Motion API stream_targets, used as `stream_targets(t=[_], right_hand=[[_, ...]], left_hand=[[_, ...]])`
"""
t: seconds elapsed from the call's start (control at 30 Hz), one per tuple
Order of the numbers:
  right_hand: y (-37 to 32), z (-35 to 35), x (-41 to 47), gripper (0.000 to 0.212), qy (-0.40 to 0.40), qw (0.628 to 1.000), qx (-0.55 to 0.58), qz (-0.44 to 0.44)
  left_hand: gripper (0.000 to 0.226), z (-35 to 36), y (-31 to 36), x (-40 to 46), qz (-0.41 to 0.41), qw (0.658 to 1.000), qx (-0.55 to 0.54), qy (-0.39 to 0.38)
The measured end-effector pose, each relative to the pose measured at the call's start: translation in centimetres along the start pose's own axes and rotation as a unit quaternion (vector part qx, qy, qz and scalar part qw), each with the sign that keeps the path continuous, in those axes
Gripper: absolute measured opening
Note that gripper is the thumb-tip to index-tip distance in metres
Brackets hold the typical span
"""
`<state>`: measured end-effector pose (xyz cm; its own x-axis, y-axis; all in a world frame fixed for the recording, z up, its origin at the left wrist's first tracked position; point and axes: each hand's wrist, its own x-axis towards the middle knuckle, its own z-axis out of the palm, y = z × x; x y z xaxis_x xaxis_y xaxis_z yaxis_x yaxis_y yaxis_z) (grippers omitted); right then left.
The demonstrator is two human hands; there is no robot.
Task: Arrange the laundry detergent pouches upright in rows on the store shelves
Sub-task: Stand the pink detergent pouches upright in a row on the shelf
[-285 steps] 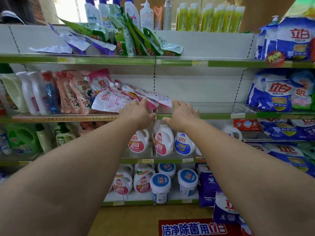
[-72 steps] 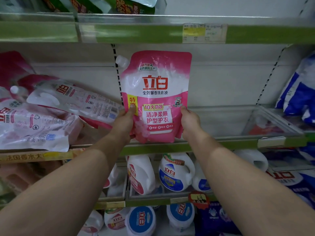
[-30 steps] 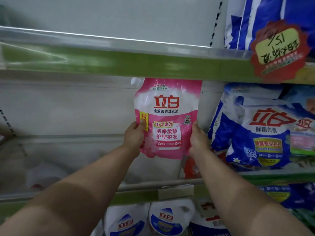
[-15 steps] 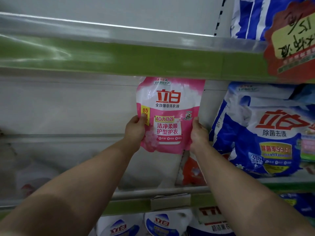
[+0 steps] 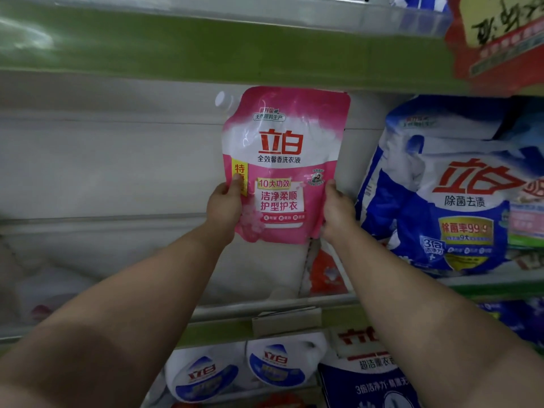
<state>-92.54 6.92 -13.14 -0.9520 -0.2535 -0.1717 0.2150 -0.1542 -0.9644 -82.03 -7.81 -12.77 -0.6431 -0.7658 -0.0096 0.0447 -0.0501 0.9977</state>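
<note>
A pink and white laundry detergent pouch (image 5: 282, 160) with a white spout cap at its top left is held upright in front of the white back wall of the shelf bay. My left hand (image 5: 225, 206) grips its left edge with the thumb on the front. My right hand (image 5: 337, 209) grips its right edge. The pouch's bottom hangs above the shelf floor (image 5: 206, 269), just left of a clear divider. Its top reaches the green edge of the upper shelf (image 5: 223, 45).
Blue and white detergent bags (image 5: 450, 187) fill the bay to the right, past the clear divider (image 5: 306, 266). A red price tag (image 5: 497, 33) hangs top right. White jugs with blue labels (image 5: 276, 360) stand on the shelf below.
Over the last second the view has moved closer to the shelf. The pouch stays upright in both hands in front of the back wall.
</note>
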Motion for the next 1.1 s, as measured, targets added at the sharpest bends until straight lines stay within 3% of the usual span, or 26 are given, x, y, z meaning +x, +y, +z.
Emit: stream_targets(t=[0.23, 0.37, 0.47, 0.57, 0.8, 1.1], right_hand=[[1.6, -0.6, -0.8, 0.042, -0.066, 0.995, -0.069, 0.000], [2.2, -0.6, -1.4, 0.054, -0.118, 0.989, -0.079, -0.041], [2.6, -1.2, -0.7, 0.065, -0.140, 0.979, -0.129, -0.067], [2.8, -2.0, 0.0, 0.060, -0.174, 0.968, -0.168, -0.072], [2.9, -2.2, 0.7, 0.040, -0.182, 0.963, -0.180, -0.083], [2.9, -2.3, 0.2, 0.045, -0.151, 0.958, -0.224, -0.093]], left_hand=[[0.062, 0.0, -1.1, -1.0, -0.040, 0.998, 0.019, -0.036], [0.058, -0.5, -2.4, -1.7, 0.019, 0.993, 0.057, -0.102], [0.080, -1.1, -3.3, -1.6, 0.046, 0.982, 0.127, -0.133], [0.096, -1.4, -3.8, -1.0, 0.057, 0.970, 0.199, -0.125], [0.095, -1.2, -4.4, 0.1, 0.058, 0.963, 0.236, -0.112], [0.090, -0.9, -4.3, -0.2, 0.065, 0.958, 0.262, -0.094]])
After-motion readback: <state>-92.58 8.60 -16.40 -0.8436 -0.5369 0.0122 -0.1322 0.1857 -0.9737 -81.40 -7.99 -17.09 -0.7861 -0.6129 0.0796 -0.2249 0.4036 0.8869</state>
